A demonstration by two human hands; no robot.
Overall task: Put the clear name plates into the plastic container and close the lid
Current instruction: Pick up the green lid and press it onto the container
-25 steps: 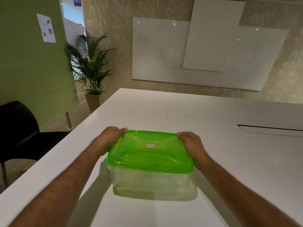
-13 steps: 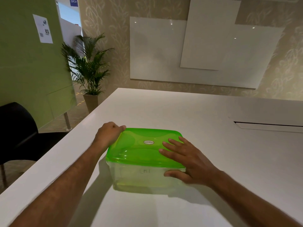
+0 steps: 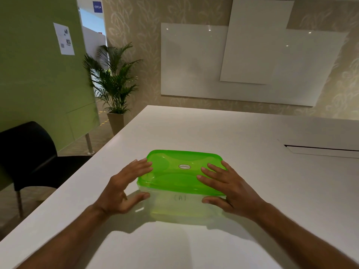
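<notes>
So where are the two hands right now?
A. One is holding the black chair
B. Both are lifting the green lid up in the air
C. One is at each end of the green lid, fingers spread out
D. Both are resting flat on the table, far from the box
C. The left hand is at the left end of the green lid and the right hand at its right end, both open with fingers spread, while the lid sits on the plastic container.
</notes>
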